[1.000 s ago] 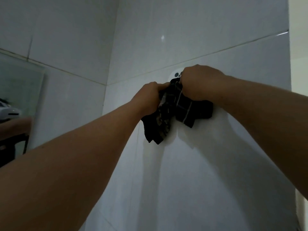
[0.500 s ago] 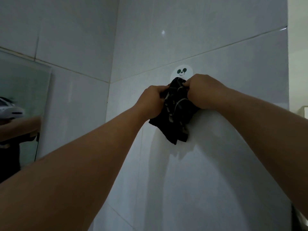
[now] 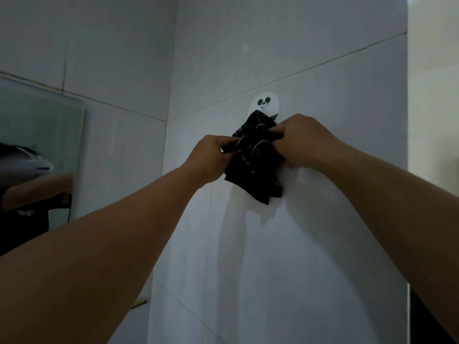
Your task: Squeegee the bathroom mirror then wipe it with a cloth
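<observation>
A dark cloth with pale stripes [image 3: 255, 170] hangs bunched against the white tiled wall, just under a round white hook with a bear face [image 3: 264, 105]. My left hand [image 3: 211, 157] grips the cloth's left edge and my right hand [image 3: 300, 140] grips its right side, both with fingers curled into the fabric. The cloth's top reaches the hook's lower part; whether it is hooked on is hidden. The bathroom mirror [image 3: 42, 135] is on the adjoining wall at far left, reflecting my arm and headset. No squeegee is in view.
White tiled walls [image 3: 323, 232] meet in a corner left of the hook. The wall's outer edge runs down the right side, with a lighter room [image 3: 432, 95] beyond it.
The view has shifted, so the hook's bear face shows fully above the cloth. Both hands, still gripping the cloth, sit lower below the hook, and the cloth is more bunched than a second ago.
</observation>
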